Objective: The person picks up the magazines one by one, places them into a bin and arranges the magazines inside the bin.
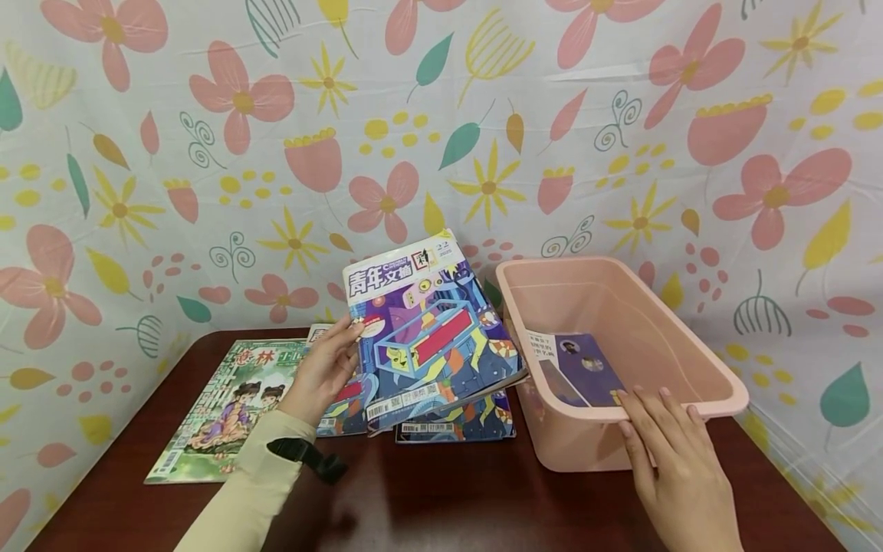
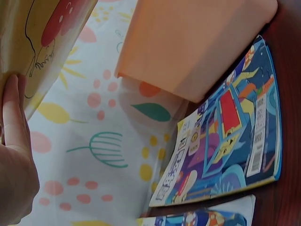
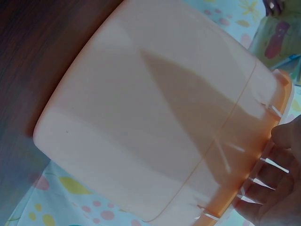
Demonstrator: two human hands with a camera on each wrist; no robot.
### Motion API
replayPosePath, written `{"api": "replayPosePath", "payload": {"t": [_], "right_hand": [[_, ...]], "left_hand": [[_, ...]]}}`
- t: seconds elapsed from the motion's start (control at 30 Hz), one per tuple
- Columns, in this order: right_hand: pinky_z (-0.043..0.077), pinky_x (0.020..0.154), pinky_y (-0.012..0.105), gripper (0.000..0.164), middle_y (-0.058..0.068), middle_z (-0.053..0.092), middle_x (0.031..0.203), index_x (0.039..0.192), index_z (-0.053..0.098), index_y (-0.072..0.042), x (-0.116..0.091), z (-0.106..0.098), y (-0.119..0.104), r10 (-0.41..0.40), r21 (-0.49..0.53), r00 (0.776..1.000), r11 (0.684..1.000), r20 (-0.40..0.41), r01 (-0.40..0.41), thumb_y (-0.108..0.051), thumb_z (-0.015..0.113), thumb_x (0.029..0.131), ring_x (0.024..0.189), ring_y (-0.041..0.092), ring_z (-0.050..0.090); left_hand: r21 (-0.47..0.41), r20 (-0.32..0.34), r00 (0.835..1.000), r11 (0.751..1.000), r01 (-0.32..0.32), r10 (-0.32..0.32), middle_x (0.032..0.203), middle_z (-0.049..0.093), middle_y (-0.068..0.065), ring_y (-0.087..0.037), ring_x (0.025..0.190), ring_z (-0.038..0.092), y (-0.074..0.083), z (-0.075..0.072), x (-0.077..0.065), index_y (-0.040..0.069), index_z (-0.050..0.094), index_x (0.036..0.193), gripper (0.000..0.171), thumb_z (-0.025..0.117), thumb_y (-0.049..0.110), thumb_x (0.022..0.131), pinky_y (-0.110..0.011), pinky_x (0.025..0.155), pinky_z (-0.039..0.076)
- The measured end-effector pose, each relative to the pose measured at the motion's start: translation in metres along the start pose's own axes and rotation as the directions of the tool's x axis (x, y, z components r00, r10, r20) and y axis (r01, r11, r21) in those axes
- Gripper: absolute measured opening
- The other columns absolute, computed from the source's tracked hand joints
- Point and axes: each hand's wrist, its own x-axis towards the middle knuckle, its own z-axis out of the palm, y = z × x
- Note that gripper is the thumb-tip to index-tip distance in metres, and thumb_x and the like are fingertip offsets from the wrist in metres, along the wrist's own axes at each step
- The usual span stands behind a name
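While the left hand point(image 1: 327, 377) grips a magazine point(image 1: 428, 333) by its left edge, thumb on the cover and fingers behind, the head view has it tilted up above the middle of the worktop point(image 1: 414, 498), just left of a pink bin point(image 1: 579, 451). Its cover faces the camera, its masthead points toward the worktop's far edge, and its long axis slants from upper left to lower right. Two copies point(image 1: 458, 429) with matching covers lie below it; a green magazine point(image 1: 221, 425) lies near the worktop's left edge, masthead also toward the far edge. Inside the bin, near the worktop's right edge, is a purple booklet point(image 1: 589, 364); the right hand point(image 1: 679, 468) holds the near rim, fingers over it, thumb outside. From the left wrist, fingers lie against the raised magazine's yellowish back, and one copy lies near the bin. From the right wrist, the bin's outer wall fills most of the view, the fingers at its rim.
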Motion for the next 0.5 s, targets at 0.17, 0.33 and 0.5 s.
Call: {"api": "replayPosePath", "payload": {"t": [0.17, 0.33, 0.5], "right_hand": [[0.02, 0.116, 0.041, 0.05, 0.016, 0.064, 0.121, 0.126, 0.065, -0.012, 0.0, 0.0, 0.0, -0.001, -0.002, 1.0, 1.0, 0.0, 0.001, -0.047, 0.04, 0.102, 0.138, 0.014, 0.035], [0.021, 0.116, 0.041, 0.049, 0.016, 0.064, 0.12, 0.127, 0.065, -0.013, 0.001, 0.0, 0.001, -0.005, 0.001, 1.0, 1.0, 0.0, 0.005, -0.047, 0.04, 0.102, 0.138, 0.015, 0.036], [0.02, 0.116, 0.042, 0.05, 0.016, 0.064, 0.12, 0.126, 0.065, -0.012, 0.0, 0.0, 0.001, -0.002, -0.003, 1.0, 1.0, 0.01, 0.002, -0.047, 0.039, 0.102, 0.138, 0.015, 0.035]], "left_hand": [[0.005, 0.015, 1.0, 1.0, -0.021, 0.021, 0.1, 0.065, 0.002, -0.003, 0.064, 0.053, -0.006, 0.009, 0.007, 0.009, 0.024, 0.153, 0.056, 0.043, 0.001, 0.101, -0.014, 0.056, 0.044], [0.003, 0.018, 1.0, 1.0, -0.014, 0.014, 0.097, 0.062, 0.004, -0.003, 0.061, 0.047, -0.01, 0.016, 0.012, 0.01, 0.024, 0.153, 0.057, 0.044, 0.002, 0.101, -0.015, 0.054, 0.039], [0.012, 0.035, 0.999, 1.0, -0.002, 0.001, 0.095, 0.062, 0.004, -0.004, 0.058, 0.042, -0.015, 0.025, 0.016, 0.01, 0.028, 0.152, 0.054, 0.046, 0.003, 0.101, -0.016, 0.051, 0.034]]}}
